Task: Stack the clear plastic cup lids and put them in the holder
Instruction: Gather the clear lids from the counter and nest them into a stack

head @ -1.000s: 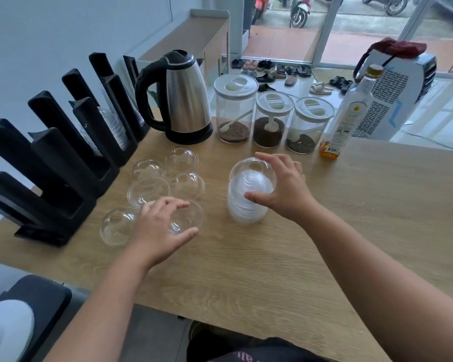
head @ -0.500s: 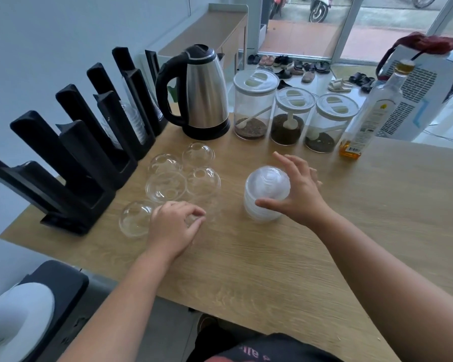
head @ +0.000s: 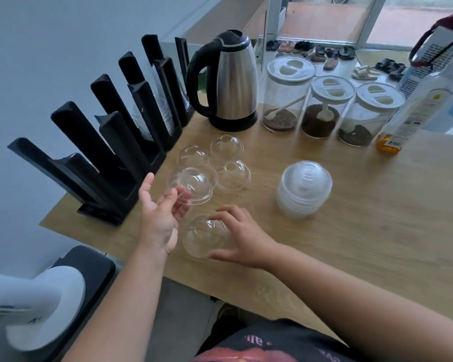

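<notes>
Two hands are busy near the stack of lids [head: 304,189], which stands on the wooden table [head: 377,218]. Half a second ago the right hand [head: 242,237] was touching that stack; now it has let go and moved left of it, fingers spread around a clear dome lid [head: 203,236] on the table. The left hand [head: 158,215] has lifted another lid [head: 191,185] (held tilted by its rim between thumb and fingertips). Three more loose lids [head: 226,147] sit farther left of the stack, between it and the black holder [head: 110,152].
</notes>
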`<action>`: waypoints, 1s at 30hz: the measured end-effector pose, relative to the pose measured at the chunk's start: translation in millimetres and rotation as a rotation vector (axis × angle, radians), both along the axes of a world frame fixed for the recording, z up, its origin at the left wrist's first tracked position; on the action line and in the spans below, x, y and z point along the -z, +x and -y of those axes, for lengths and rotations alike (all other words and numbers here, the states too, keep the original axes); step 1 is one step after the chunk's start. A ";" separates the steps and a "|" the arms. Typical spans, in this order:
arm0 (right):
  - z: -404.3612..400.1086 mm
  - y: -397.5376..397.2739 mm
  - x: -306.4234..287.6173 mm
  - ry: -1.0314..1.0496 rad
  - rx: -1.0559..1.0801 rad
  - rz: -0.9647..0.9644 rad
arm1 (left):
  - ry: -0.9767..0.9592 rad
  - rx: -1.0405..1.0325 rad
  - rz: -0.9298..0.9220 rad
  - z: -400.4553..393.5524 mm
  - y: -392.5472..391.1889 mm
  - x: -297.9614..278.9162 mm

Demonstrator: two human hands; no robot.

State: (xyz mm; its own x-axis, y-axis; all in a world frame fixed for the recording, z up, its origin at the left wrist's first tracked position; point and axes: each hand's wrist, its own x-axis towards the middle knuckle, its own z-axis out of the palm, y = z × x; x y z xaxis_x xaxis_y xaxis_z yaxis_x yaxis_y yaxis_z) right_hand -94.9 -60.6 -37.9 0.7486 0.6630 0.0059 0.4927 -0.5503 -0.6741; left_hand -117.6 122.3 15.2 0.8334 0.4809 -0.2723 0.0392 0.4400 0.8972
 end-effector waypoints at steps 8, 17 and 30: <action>-33.0 1.6 25.1 -0.104 0.107 0.002 | -0.182 0.146 -0.052 -31.6 -2.3 10.5; -5.3 -0.9 27.4 -0.008 0.201 -0.066 | 0.912 0.348 -0.306 -44.2 8.3 29.6; 9.4 -6.1 2.8 0.127 0.340 -0.037 | 1.069 0.438 -0.221 -44.2 27.9 28.7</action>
